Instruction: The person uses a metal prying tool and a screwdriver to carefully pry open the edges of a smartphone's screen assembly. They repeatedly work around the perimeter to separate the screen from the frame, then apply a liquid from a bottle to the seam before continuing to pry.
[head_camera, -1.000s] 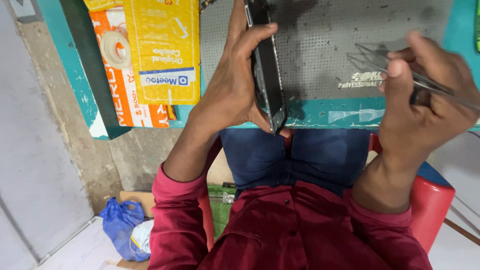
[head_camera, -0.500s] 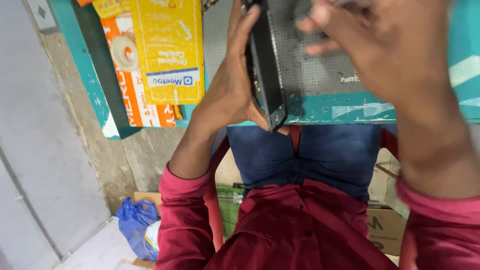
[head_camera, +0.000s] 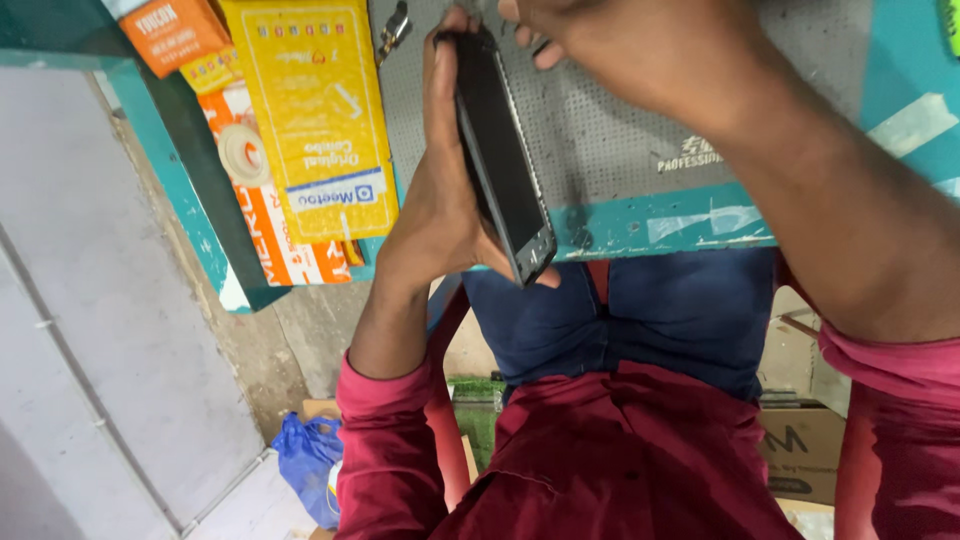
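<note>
A tall yellow package (head_camera: 312, 120) lies at the teal desk's (head_camera: 640, 225) left edge, over an orange-and-white box (head_camera: 262, 235) carrying a tape roll (head_camera: 243, 153). The left hand (head_camera: 440, 205) clamps a dark smartphone (head_camera: 503, 160) upright on edge over the grey work mat (head_camera: 610, 130). The right hand (head_camera: 640, 50) curls at its top end; its grip cannot be made out.

- One head-worn view, looking steeply down from close above the hands.
- It faces the bench (head_camera: 640, 225) edge beyond them and the lap beneath.
</note>
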